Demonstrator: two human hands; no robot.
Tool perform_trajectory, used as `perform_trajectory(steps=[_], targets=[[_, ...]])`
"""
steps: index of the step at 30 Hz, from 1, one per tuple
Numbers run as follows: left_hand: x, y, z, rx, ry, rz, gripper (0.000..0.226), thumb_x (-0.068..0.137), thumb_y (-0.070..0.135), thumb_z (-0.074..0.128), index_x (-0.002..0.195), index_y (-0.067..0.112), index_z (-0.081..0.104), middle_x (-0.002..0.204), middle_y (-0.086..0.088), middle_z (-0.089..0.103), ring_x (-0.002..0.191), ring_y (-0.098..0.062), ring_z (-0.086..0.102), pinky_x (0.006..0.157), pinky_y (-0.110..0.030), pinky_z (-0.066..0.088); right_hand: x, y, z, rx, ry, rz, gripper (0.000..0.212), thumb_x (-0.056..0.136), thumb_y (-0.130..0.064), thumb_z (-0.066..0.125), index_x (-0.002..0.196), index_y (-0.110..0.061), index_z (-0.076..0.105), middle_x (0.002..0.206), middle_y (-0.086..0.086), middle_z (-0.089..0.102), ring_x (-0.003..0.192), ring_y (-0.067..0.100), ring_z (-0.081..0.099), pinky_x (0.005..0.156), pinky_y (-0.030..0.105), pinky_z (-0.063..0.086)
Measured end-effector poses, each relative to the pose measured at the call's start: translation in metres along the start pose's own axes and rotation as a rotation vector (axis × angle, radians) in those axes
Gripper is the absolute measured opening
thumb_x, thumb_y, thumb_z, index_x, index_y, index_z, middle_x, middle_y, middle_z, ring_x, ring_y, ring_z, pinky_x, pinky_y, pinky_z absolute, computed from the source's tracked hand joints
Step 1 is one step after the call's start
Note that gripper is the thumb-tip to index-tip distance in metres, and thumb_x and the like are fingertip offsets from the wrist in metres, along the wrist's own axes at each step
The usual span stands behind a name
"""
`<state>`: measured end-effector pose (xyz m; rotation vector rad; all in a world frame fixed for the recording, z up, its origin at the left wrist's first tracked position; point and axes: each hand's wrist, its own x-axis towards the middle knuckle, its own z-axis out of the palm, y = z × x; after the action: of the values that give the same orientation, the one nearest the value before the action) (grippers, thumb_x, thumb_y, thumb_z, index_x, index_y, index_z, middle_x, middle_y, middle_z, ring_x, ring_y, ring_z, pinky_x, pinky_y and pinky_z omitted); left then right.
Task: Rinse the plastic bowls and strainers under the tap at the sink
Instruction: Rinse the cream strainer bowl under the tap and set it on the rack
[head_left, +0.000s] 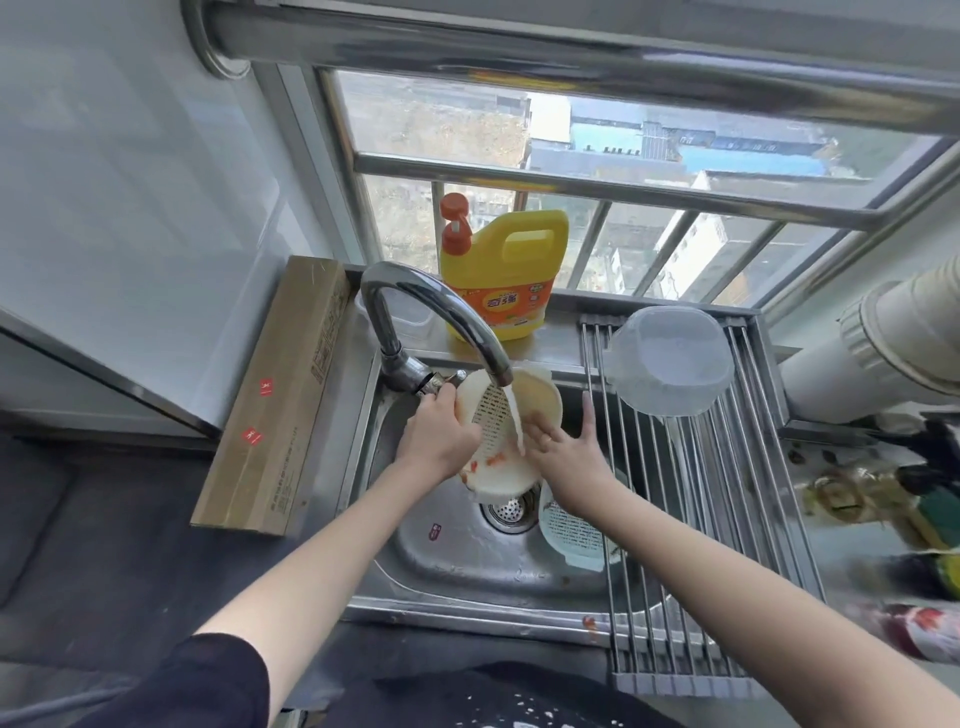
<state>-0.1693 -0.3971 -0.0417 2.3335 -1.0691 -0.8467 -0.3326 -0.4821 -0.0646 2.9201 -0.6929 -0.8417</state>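
Note:
A cream plastic strainer (496, 410) with orange scraps near its lower rim is tilted under the running tap (441, 317), and water falls onto its slotted inside. My left hand (436, 434) grips its left rim. My right hand (563, 447) is open, its straight fingers touching the strainer's inside by the water stream. A second pale strainer (569, 530) lies in the steel sink (457, 551) beneath my right forearm. A clear plastic bowl (670, 358) rests upside down on the roll-up drying rack (691, 519).
A yellow detergent jug (501, 275) stands on the ledge behind the tap. A long cardboard box (275, 395) leans left of the sink. The drain (511, 512) sits mid-sink. Bottles and clutter (883, 499) crowd the counter at the right.

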Motion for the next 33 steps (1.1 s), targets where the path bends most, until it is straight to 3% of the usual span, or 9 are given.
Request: perform_trajectory(steps=[5, 9, 11, 14, 16, 20, 23, 28, 33], targets=[[0.004, 0.005, 0.005, -0.053, 0.019, -0.019, 0.006, 0.083, 0.012, 0.043, 0.086, 0.017, 0.040, 0.098, -0.009, 0.045, 0.089, -0.033, 0.048, 0.083, -0.041, 0.040, 0.005, -0.030, 0.008, 0.121, 0.000, 0.116, 0.078, 0.086, -0.025, 0.049, 0.151, -0.006, 0.011, 0.158, 0.013, 0.016, 0.148, 0.024, 0.000, 0.111, 0.057, -0.019], [0.007, 0.000, 0.010, -0.102, -0.012, -0.067, 0.010, 0.082, 0.008, 0.044, 0.090, 0.012, 0.042, 0.099, -0.010, 0.042, 0.090, -0.033, 0.046, 0.088, -0.039, 0.041, 0.003, -0.047, 0.008, 0.535, -0.175, 0.003, 0.080, 0.086, -0.025, 0.050, 0.153, -0.012, 0.009, 0.159, 0.012, 0.013, 0.147, 0.028, 0.010, 0.120, 0.042, 0.008], [0.009, -0.006, 0.011, -0.152, -0.038, -0.080, 0.017, 0.081, 0.006, 0.047, 0.098, 0.009, 0.045, 0.103, -0.013, 0.045, 0.095, -0.031, 0.049, 0.074, -0.029, 0.043, 0.005, -0.033, 0.012, 0.478, -0.058, 0.040, 0.071, 0.087, -0.022, 0.049, 0.152, -0.018, 0.019, 0.157, 0.010, 0.024, 0.144, 0.027, 0.020, 0.119, 0.039, 0.015], [0.011, -0.012, 0.014, -0.262, -0.079, -0.111, 0.027, 0.078, 0.001, 0.049, 0.104, 0.008, 0.046, 0.111, -0.016, 0.052, 0.101, -0.027, 0.053, 0.049, -0.016, 0.042, 0.004, -0.025, 0.015, 0.225, 0.084, 0.129, 0.074, 0.088, -0.018, 0.051, 0.152, -0.015, 0.016, 0.156, 0.018, 0.020, 0.147, 0.029, 0.009, 0.119, 0.040, -0.003], [0.012, -0.010, 0.016, -0.355, -0.093, -0.162, 0.031, 0.076, -0.004, 0.049, 0.104, 0.009, 0.046, 0.111, -0.016, 0.054, 0.102, -0.029, 0.055, 0.054, -0.028, 0.053, 0.003, -0.038, 0.015, 0.302, 0.068, 0.150, 0.075, 0.086, -0.019, 0.051, 0.151, -0.009, 0.016, 0.155, 0.020, 0.022, 0.145, 0.032, 0.014, 0.119, 0.043, 0.001], [0.009, -0.014, 0.017, -0.418, -0.144, -0.211, 0.035, 0.072, -0.005, 0.056, 0.100, 0.012, 0.043, 0.103, -0.014, 0.057, 0.097, -0.029, 0.057, 0.073, -0.048, 0.057, 0.000, -0.042, 0.006, 0.740, -0.026, 0.066, 0.062, 0.084, -0.024, 0.051, 0.143, -0.020, 0.033, 0.134, 0.010, 0.053, 0.122, 0.029, 0.050, 0.100, 0.036, 0.040], [0.004, -0.015, 0.019, -0.642, -0.191, -0.228, 0.043, 0.075, -0.007, 0.059, 0.105, 0.016, 0.040, 0.106, -0.010, 0.056, 0.099, -0.026, 0.059, 0.067, -0.052, 0.058, 0.003, -0.035, 0.012, 0.513, 0.181, 0.290, 0.075, 0.082, -0.031, 0.057, 0.146, -0.006, 0.024, 0.137, 0.015, 0.050, 0.135, 0.025, 0.037, 0.114, 0.035, 0.020], [-0.003, 0.001, 0.026, -0.847, -0.292, -0.270, 0.047, 0.081, -0.014, 0.056, 0.111, 0.016, 0.034, 0.101, -0.004, 0.055, 0.084, -0.021, 0.061, 0.055, -0.042, 0.058, 0.009, -0.053, 0.009, 0.397, -0.094, 0.347, 0.090, 0.084, -0.035, 0.055, 0.151, -0.002, 0.004, 0.156, 0.025, 0.006, 0.146, 0.038, -0.005, 0.115, 0.055, -0.008], [-0.004, -0.004, 0.026, -0.902, -0.301, -0.342, 0.050, 0.081, -0.013, 0.060, 0.110, 0.015, 0.032, 0.103, -0.006, 0.056, 0.081, -0.022, 0.061, 0.060, -0.046, 0.058, 0.000, -0.048, 0.004, 0.651, 0.010, -0.024, 0.060, 0.084, -0.024, 0.054, 0.141, -0.018, 0.037, 0.140, 0.007, 0.047, 0.128, 0.029, 0.044, 0.108, 0.039, 0.029]])
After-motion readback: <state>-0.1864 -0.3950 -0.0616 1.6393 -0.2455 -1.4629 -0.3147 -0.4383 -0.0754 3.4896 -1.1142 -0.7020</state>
